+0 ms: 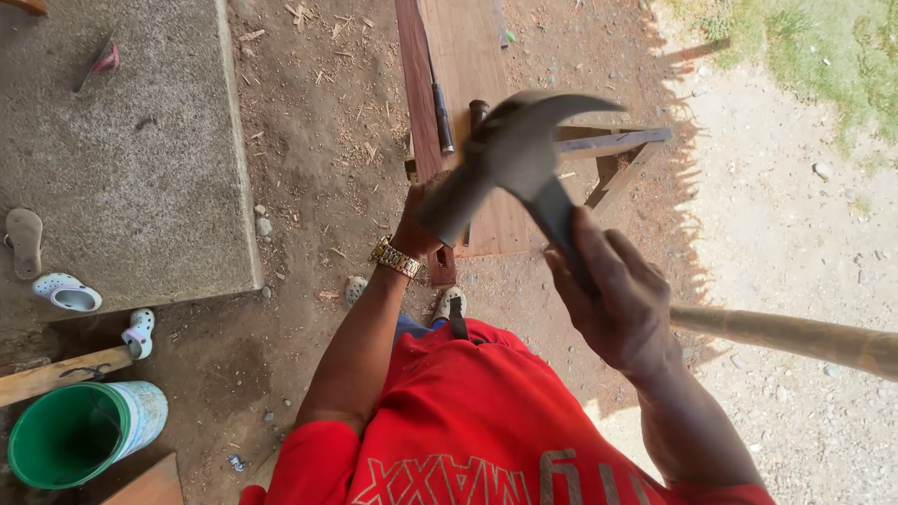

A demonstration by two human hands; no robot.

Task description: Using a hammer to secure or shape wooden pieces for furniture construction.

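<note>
My right hand (622, 299) grips the handle of a steel claw hammer (514, 150), raised close to the camera with its head blurred. Below it a long brown wooden plank (468, 56) lies on a wooden sawhorse (617, 154). My left hand (416, 224), with a gold wristwatch (395, 257) on the wrist, rests on the plank's near end and is partly hidden behind the hammer head. A dark narrow tool (441, 117) lies on the plank. I wear a red shirt (468, 421).
A concrete slab (122, 159) lies at left with sandals (23, 238) and white clogs (70, 295) at its edge. A green bucket (79, 430) stands at bottom left beside a board (56, 374). A wooden pole (795, 337) crosses at right. Dirt ground carries wood chips.
</note>
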